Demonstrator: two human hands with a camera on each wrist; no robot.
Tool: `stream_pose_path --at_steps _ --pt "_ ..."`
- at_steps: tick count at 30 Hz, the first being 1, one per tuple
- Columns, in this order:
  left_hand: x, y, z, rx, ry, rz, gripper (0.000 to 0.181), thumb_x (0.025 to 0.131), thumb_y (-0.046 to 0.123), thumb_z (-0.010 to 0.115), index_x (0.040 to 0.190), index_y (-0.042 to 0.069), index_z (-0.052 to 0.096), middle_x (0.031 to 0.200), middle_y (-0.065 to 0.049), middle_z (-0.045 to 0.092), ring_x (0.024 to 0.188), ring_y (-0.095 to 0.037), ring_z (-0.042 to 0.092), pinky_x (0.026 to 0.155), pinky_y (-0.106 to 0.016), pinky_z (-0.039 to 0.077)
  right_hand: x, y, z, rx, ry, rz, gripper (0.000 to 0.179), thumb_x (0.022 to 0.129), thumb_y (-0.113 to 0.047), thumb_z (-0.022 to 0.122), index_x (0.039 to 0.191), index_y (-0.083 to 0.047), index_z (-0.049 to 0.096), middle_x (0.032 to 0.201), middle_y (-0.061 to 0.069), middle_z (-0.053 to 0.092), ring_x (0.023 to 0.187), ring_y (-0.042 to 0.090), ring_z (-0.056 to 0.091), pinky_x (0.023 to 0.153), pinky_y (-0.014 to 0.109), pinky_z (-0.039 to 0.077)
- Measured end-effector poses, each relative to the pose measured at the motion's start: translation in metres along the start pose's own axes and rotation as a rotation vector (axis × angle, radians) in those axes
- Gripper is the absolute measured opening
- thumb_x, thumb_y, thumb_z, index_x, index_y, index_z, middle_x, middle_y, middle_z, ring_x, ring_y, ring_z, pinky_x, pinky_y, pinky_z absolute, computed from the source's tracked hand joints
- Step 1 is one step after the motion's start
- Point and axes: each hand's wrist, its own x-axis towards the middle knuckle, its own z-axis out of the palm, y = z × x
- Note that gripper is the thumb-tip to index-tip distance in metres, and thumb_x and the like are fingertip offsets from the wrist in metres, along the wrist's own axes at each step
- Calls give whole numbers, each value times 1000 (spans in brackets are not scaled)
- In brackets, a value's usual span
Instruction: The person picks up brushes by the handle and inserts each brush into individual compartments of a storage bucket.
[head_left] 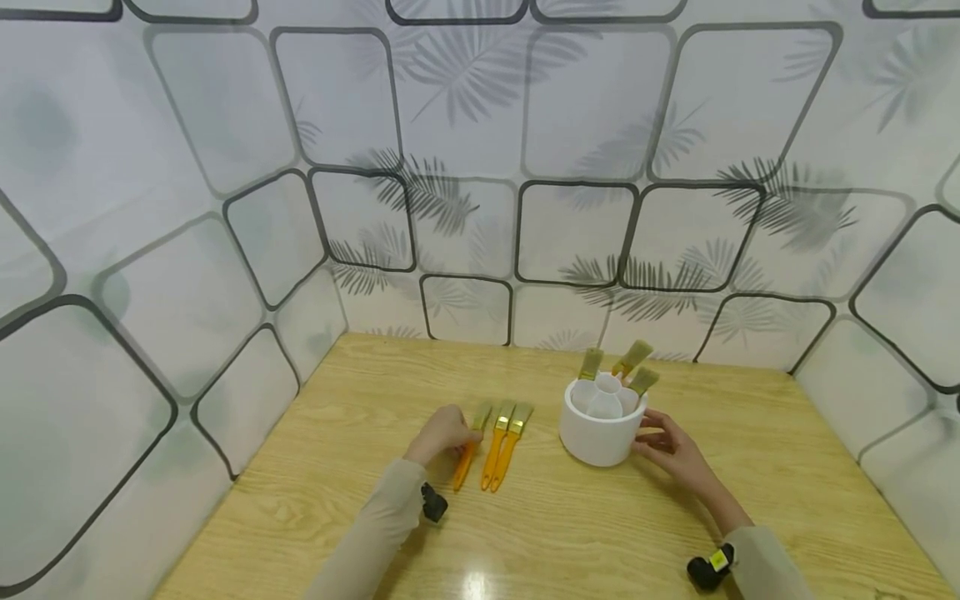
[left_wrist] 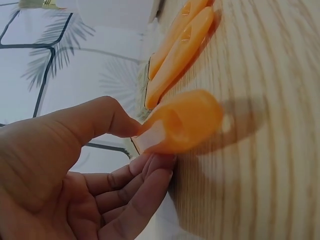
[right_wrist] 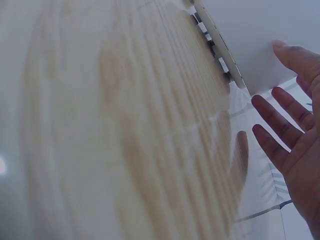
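At lower centre of the frame, the left grip pinches an orange-handled brush, just left of two more brushes on the counter. The right grip is relaxed beside the white holder, right of centre; whether it touches is unclear. The step looks like picking up; next calls for lifting cleanly.

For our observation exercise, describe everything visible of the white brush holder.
The white brush holder is round and looks plastic, with compartments around a central tube, and dark and white segments beneath. It stands upright on the wooden table, holding three paintbrushes, bristles up. The right hand is beside it; contact is unclear.
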Motion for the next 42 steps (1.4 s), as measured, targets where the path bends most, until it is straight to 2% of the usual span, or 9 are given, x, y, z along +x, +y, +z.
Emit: stream_pose_path --at_steps 5,8,14,20,23,26,33,39,42 --pt "0 0 -2 -33 -2 -32 36 77 22 74 51 6 54 49 -7 60 43 -16 59 43 -25 47 0 -1 1 -3 -9 16 55 87 -10 64 136 -2 38 122 20 51 101 32 62 77 20 51" --pt "-2 0 -3 -38 -3 -33 36 77 23 74 51 8 53 49 -6 59 44 -17 59 44 -25 48 0 -2 1 12 -18 33 56 88 -11 64 136 -2 37 125 24 49 103 43 57 77 20 50" --pt "-5 1 -3 -46 -11 -12 40 77 22 73 49 12 47 45 1 49 44 -14 55 42 -22 43 0 -2 0 15 -23 36 56 88 -11 63 136 -2 37 125 25 49 103 39 59 78 20 51" --pt "-5 2 -4 -64 -18 20 49 78 21 72 46 16 36 41 9 28 38 -8 31 38 -20 25 0 -2 0 21 -22 33 56 88 -10 63 136 -1 36 125 25 48 103 32 60 78 19 51" --pt "-4 3 -5 -86 -14 31 49 78 20 71 47 15 33 42 8 24 40 -7 24 39 -21 21 0 -2 -1 24 -25 31 56 88 -10 63 137 -1 36 126 26 48 104 34 59 78 19 51" --pt "-3 3 -5 -123 -8 35 43 78 18 71 53 13 36 47 6 28 43 -8 28 41 -21 25 0 -1 -1 17 -22 21 57 88 -10 63 137 -1 35 126 26 48 106 31 59 80 18 49" --pt "-1 7 -7 -190 -7 29 23 79 17 71 74 6 51 65 -1 46 55 -11 47 50 -24 48 1 -1 0 52 4 -24 66 85 -4 65 140 -2 30 125 30 49 103 -2 55 84 17 48" --pt "2 9 -7 -211 -8 44 19 80 16 71 81 4 56 71 -3 53 56 -11 50 53 -26 51 1 0 0 46 -6 -12 63 86 -6 65 139 -3 32 124 28 51 104 6 59 82 15 48" --pt "4 9 -6 -211 2 69 18 80 15 70 84 2 57 73 -4 55 55 -10 50 52 -24 49 0 1 0 56 -5 -4 62 85 -5 65 138 -3 34 122 16 54 104 9 60 81 15 48"
